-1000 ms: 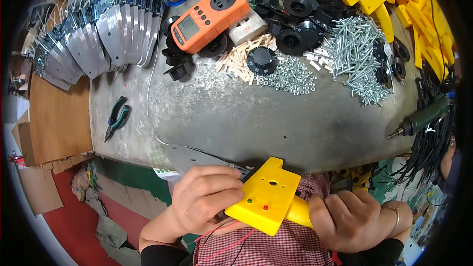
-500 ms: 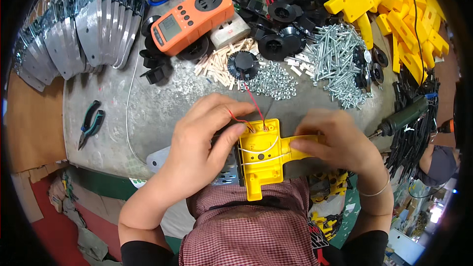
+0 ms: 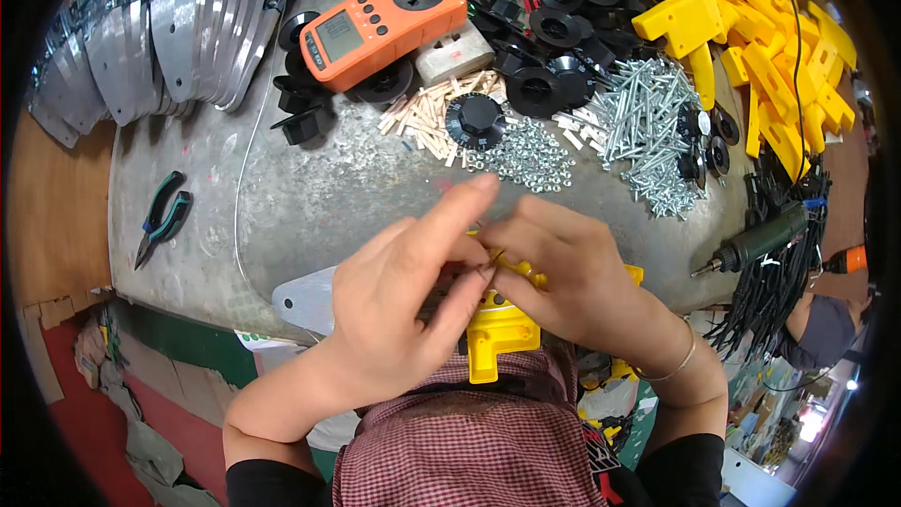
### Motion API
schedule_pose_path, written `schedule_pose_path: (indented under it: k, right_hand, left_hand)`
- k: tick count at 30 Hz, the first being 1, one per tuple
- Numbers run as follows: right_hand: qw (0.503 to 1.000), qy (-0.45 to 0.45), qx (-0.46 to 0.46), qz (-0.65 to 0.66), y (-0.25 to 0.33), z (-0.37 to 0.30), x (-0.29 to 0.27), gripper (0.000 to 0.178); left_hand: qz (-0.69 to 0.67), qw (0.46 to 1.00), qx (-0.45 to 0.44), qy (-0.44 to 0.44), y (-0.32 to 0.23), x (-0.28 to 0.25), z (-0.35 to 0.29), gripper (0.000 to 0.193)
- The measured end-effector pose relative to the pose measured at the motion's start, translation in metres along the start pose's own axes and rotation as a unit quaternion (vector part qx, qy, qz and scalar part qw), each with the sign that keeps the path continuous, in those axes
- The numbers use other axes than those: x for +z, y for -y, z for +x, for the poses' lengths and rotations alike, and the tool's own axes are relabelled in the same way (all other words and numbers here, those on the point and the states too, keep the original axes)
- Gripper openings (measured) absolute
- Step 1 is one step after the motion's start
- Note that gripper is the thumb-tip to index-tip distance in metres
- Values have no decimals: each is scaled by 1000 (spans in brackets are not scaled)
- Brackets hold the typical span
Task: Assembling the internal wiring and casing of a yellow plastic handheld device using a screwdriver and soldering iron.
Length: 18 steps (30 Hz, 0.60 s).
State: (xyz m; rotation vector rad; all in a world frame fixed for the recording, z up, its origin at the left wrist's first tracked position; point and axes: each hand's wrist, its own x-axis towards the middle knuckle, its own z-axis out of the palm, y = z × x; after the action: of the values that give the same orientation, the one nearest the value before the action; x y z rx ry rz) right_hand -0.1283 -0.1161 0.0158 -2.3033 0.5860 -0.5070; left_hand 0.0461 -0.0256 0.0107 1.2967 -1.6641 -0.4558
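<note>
A yellow plastic housing half lies on the near edge of the bench, its hollow side up, mostly covered by my hands. From its left a flat grey metal blade with a hole near its end sticks out. My left hand is over the housing with the index finger raised and the thumb pinched toward another finger; what lies between them is hidden. My right hand meets it from the right, its thumb and fingers closed on a small yellow plastic piece. The red wires are hidden now.
Behind my hands lie a black dial knob, nuts, a screw pile and an orange power meter. Pliers rest at left, grey blades behind them. Yellow housings and a green electric screwdriver are at right.
My right hand has left the housing's right arm and come in beside my left fingers, now with a small yellow piece. My left index finger has risen. The view has shifted slightly.
</note>
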Motion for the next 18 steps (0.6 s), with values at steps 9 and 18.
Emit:
schedule_pose_path:
  k: [9,18]
  right_hand:
    - [974,-53,89,202,1,-13,-24,16]
    - [988,1,139,72,-1,-16,-49,10]
  left_hand:
    - [-65,987,-121,78,-21,8,11,35]
    - [38,999,-5,29,-8,30,17,17]
